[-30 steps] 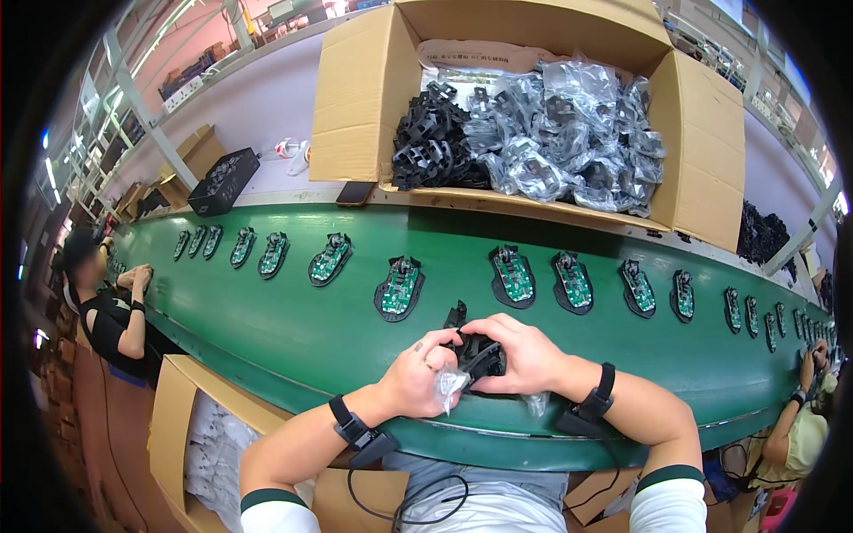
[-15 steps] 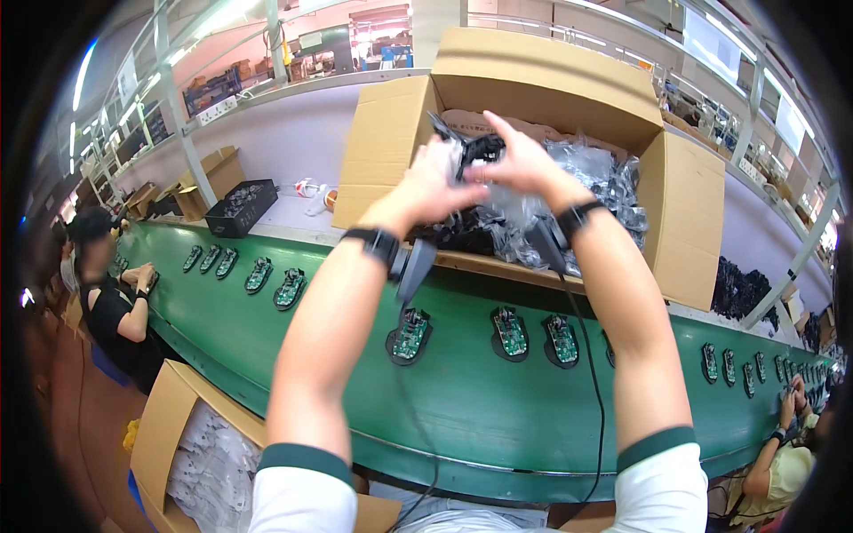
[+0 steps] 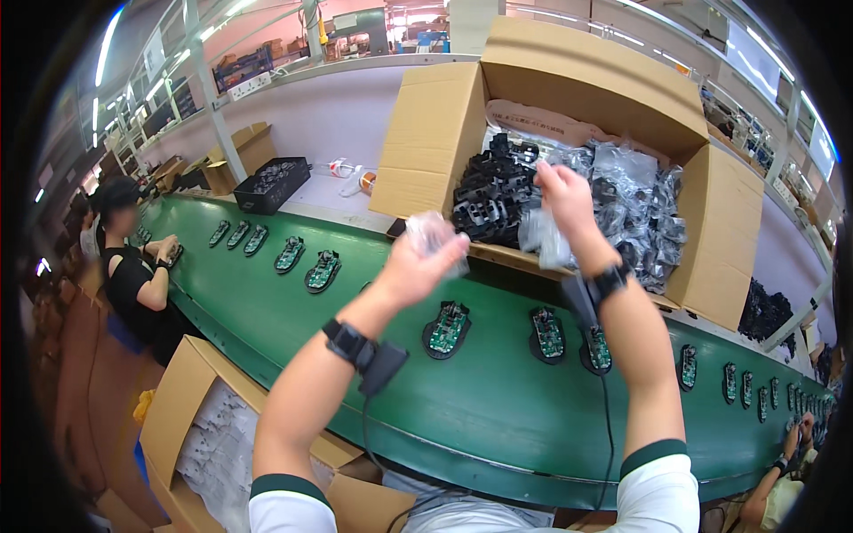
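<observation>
My left hand (image 3: pixel 410 274) is closed on a crumpled clear plastic bag (image 3: pixel 432 236) above the green belt, in front of the box. My right hand (image 3: pixel 569 202) is over the front of the large open cardboard box (image 3: pixel 433 133), fingers pinched together. From it hangs another clear plastic bag (image 3: pixel 546 240), blurred by motion. Inside the box, bare black plastic parts (image 3: pixel 490 200) are heaped on the left. Bagged parts (image 3: pixel 633 200) in clear wrapping fill the right side.
On the green conveyor belt (image 3: pixel 480 409) lie several green circuit boards in black shells (image 3: pixel 447 330). A black bin (image 3: pixel 267 197) stands back left. Near left, a carton (image 3: pixel 182 409) holds plastic bags (image 3: pixel 218 453). Co-workers sit at the left (image 3: pixel 133 275) and far right (image 3: pixel 773 489).
My hands have drawn apart and out from over the heap, the left one toward the belt with a bag. The black parts now show in the box. The view has shifted left.
</observation>
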Demonstrator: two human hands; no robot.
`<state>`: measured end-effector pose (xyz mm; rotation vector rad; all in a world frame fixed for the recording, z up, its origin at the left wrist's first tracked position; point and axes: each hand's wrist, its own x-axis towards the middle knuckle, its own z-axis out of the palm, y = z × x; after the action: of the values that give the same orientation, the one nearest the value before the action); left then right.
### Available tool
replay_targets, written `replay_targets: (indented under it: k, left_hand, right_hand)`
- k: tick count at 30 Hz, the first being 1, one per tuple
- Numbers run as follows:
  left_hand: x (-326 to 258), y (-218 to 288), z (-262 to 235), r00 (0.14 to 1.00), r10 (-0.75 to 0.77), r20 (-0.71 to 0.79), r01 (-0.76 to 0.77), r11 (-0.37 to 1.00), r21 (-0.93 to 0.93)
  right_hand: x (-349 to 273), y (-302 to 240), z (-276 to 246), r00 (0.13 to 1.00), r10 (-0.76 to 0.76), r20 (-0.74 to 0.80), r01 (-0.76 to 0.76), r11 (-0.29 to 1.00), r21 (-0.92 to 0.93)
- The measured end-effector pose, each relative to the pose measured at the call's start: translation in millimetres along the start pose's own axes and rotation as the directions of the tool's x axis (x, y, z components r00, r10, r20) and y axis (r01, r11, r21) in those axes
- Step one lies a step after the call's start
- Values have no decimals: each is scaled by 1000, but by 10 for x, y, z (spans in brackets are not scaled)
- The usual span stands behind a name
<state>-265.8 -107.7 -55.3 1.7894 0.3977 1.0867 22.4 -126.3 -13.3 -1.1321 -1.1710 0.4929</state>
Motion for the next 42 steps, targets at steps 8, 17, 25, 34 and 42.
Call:
replay_targets:
  k: [8, 17, 25, 34, 42]
  left_hand:
    - [-736, 241, 1102, 920, -353, 168, 374, 671, -640]
    - [-1204, 370, 1521, 762, -611, 215, 562, 460, -687]
    - [-1305, 545, 1342, 705, -584, 403, 606, 201, -769]
    - [-1500, 441, 1605, 832, -518, 197, 547, 710, -443]
    - [-1410, 412, 1864, 701, -535, 471, 711, 574, -406]
  right_hand:
    - [-1873, -413, 512, 991, -132, -1, 108, 804, 584]
    - [-2594, -244, 346, 832, -492, 258, 518, 854, -41]
    - [-2436, -366, 93, 546, -687, 479, 772, 635, 32]
    - [-2561, -261, 1, 975, -221, 24, 222, 973, -60]
    - [-2782, -531, -445, 879, -420, 226, 447, 891, -83]
